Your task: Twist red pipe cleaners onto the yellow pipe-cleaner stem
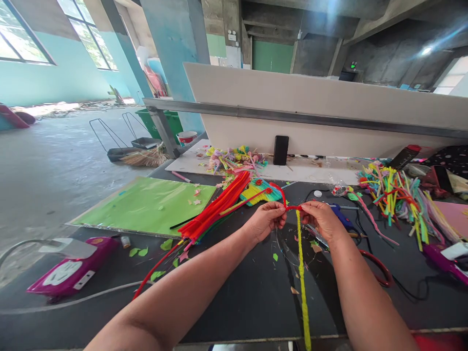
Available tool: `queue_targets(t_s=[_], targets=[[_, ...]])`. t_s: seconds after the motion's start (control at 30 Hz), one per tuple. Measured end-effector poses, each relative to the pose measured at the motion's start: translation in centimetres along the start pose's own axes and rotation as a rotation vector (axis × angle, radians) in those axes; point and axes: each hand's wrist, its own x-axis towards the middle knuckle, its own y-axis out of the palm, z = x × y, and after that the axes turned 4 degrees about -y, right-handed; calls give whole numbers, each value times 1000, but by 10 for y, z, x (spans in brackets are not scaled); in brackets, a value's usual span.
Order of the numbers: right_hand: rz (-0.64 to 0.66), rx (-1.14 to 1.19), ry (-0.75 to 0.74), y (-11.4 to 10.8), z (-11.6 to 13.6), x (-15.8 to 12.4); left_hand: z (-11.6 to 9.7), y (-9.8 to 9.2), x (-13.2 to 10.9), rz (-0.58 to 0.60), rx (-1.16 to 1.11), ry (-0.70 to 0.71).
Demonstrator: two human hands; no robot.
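Above the dark table, my left hand (pixel 266 220) pinches a red pipe cleaner (pixel 293 208), whose free end curves up behind the fingers. My right hand (pixel 321 219) pinches the same red pipe cleaner a short way to the right. From the stretch between my hands hangs a long yellow pipe cleaner (pixel 302 273), reaching past the table's front edge; how they join is too small to tell. Just beyond my left hand lies a blue and yellow fuzzy piece (pixel 269 193) with small red knots. A thick bundle of red pipe cleaners (pixel 219 207) rests to its left.
A green sheet in clear film (pixel 146 204) lies left, near a purple power strip (pixel 73 268). Piles of coloured pipe cleaners (pixel 395 190) sit at right and at the back. A black phone (pixel 281 150) leans upright. Behind my right hand is a blue glue gun (pixel 341 217) with cords.
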Motion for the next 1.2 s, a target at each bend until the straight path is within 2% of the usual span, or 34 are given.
queue_targets(t_s=[0.3,0.53,1.0,1.2], targets=[[-82,-26,6,5,-2,1,6,4,1,-77,-44,83],[-121,-37,6,9,2,-1,3,4,1,-56,-77,112],[-85,-83,6,16,4,-4,-4,-8,3,59,-151,-124],[-89,-79,14,16,5,-4,-6,-6,3,58,-120,-118]])
